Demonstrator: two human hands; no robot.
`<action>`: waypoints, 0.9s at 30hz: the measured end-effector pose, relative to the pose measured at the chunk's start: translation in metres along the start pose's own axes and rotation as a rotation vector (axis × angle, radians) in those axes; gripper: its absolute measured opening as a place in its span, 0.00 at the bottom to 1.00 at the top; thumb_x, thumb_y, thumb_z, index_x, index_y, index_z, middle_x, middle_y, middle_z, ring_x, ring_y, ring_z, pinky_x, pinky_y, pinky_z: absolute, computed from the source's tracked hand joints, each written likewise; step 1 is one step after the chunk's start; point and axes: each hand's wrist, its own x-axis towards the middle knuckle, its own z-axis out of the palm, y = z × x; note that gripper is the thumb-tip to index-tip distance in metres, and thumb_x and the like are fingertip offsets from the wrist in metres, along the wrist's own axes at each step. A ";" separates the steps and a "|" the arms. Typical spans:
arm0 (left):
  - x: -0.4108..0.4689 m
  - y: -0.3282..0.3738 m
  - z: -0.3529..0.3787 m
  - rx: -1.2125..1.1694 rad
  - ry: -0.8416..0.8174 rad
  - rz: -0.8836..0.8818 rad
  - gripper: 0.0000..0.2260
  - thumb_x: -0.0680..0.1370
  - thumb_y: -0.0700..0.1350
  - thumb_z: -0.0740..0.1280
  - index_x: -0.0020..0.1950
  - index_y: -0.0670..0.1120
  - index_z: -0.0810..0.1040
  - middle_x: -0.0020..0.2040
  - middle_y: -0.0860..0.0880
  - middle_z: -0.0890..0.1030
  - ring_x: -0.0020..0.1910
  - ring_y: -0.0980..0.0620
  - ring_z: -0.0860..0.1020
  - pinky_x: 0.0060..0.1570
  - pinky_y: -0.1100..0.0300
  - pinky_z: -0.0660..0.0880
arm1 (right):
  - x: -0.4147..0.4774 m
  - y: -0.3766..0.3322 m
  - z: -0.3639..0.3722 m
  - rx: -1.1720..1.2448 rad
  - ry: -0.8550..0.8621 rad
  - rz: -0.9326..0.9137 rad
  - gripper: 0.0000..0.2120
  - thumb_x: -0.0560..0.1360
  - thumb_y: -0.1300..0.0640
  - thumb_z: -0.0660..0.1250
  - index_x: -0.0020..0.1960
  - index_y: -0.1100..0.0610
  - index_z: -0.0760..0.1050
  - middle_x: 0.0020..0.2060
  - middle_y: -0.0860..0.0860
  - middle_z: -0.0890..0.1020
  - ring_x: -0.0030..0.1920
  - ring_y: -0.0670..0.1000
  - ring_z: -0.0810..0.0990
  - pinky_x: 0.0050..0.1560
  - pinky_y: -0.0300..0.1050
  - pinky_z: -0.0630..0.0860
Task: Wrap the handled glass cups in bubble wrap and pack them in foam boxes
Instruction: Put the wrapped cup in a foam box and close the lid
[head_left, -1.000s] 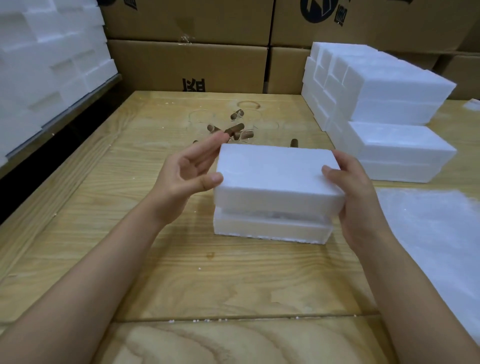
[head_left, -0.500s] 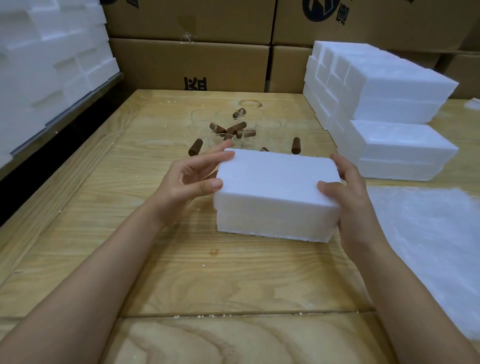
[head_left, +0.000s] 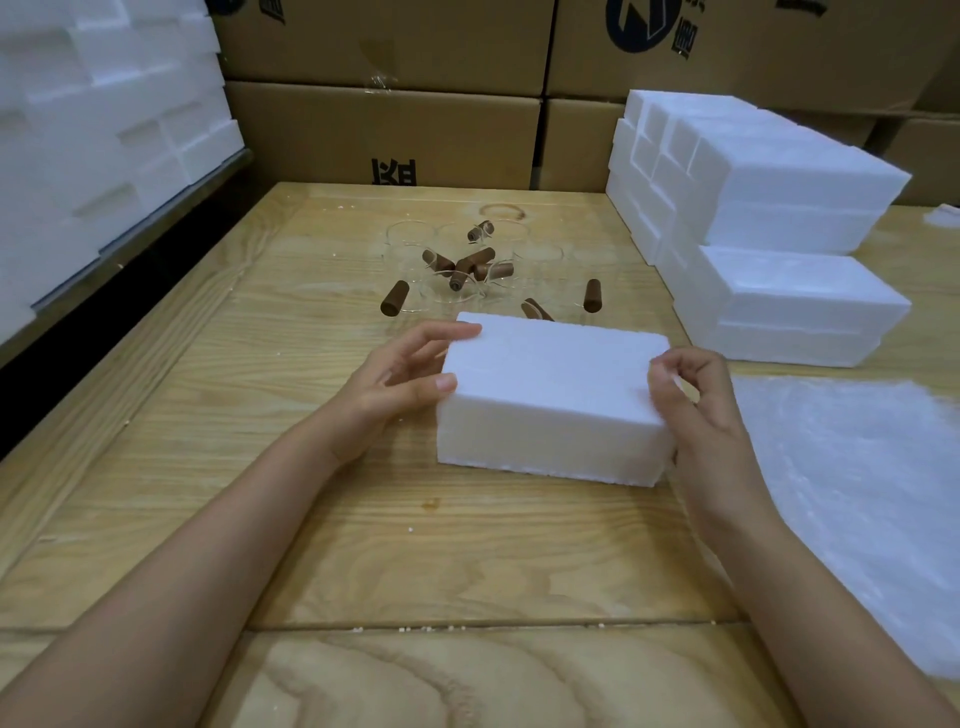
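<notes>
**Both grips on foam box**

The foam box (head_left: 550, 395) sits mid-surface (head_left: 311, 519). Left grip (head_left: 400, 384), fingers straight, touches its left end; right grip (head_left: 696, 410) curls on its right top edge. Glass cups (head_left: 457, 270) stand behind it; bubble wrap (head_left: 852, 467) lies by the right edge.

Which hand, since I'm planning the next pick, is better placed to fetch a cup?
Probably left. The left hand lies open at the box's left end, nearest the cups behind it; the right hand is at the far end, by the bubble wrap.
</notes>
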 end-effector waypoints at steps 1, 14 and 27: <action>-0.002 -0.002 0.000 0.033 -0.036 -0.011 0.30 0.67 0.50 0.70 0.68 0.49 0.69 0.65 0.52 0.77 0.64 0.53 0.75 0.57 0.63 0.72 | -0.001 0.002 -0.002 -0.032 -0.024 -0.017 0.10 0.68 0.34 0.60 0.46 0.34 0.69 0.46 0.29 0.73 0.44 0.38 0.72 0.50 0.44 0.68; -0.004 -0.014 0.000 0.386 -0.077 -0.011 0.45 0.64 0.45 0.79 0.69 0.71 0.56 0.58 0.73 0.74 0.58 0.67 0.75 0.54 0.75 0.68 | 0.007 0.021 -0.034 -0.391 -0.401 -0.084 0.52 0.65 0.57 0.78 0.68 0.24 0.47 0.55 0.16 0.63 0.55 0.30 0.72 0.53 0.43 0.75; -0.004 -0.011 -0.004 0.319 -0.022 -0.015 0.44 0.59 0.43 0.80 0.67 0.69 0.64 0.56 0.66 0.79 0.55 0.62 0.79 0.50 0.71 0.72 | 0.009 0.022 -0.030 -0.228 -0.440 -0.108 0.48 0.64 0.61 0.79 0.66 0.27 0.55 0.53 0.22 0.67 0.48 0.34 0.77 0.39 0.29 0.75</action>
